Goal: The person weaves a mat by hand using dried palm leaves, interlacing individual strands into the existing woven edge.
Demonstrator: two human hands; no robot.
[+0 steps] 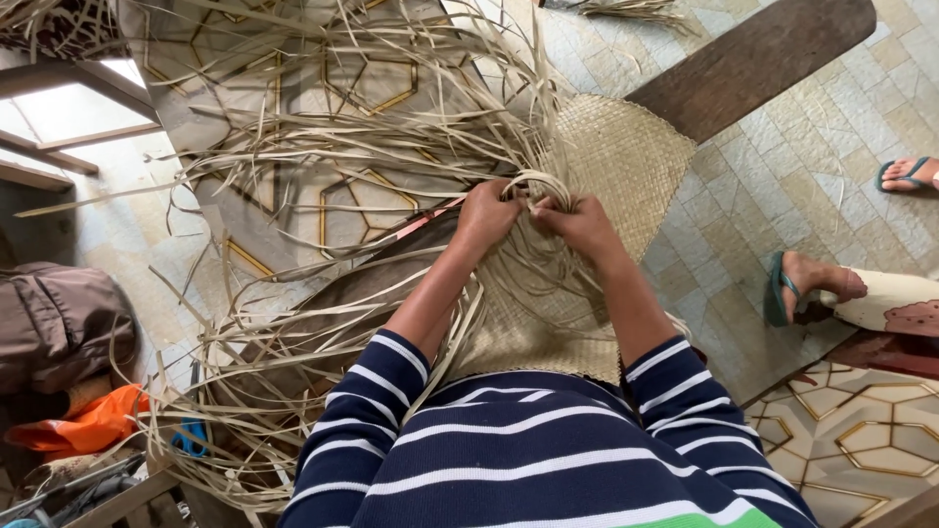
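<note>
Over the woven mat [626,166], the left hand [486,215] and right hand [584,225] meet, fingers [518,196] of both curled closed around loose pale straw strips [391,147] at the mat's unfinished edge.

Floor [802,166]: pale patterned tiles. Directly on it: sheet with gold hexagon pattern [293,127], spread upper left; woven straw mat [626,166] lying partly over sheet; loose straw strips [293,323] fanned across sheet and tiles; dark wooden plank [753,59], upper right, one end touching mat; brown bag [59,323] at left edge.
</note>
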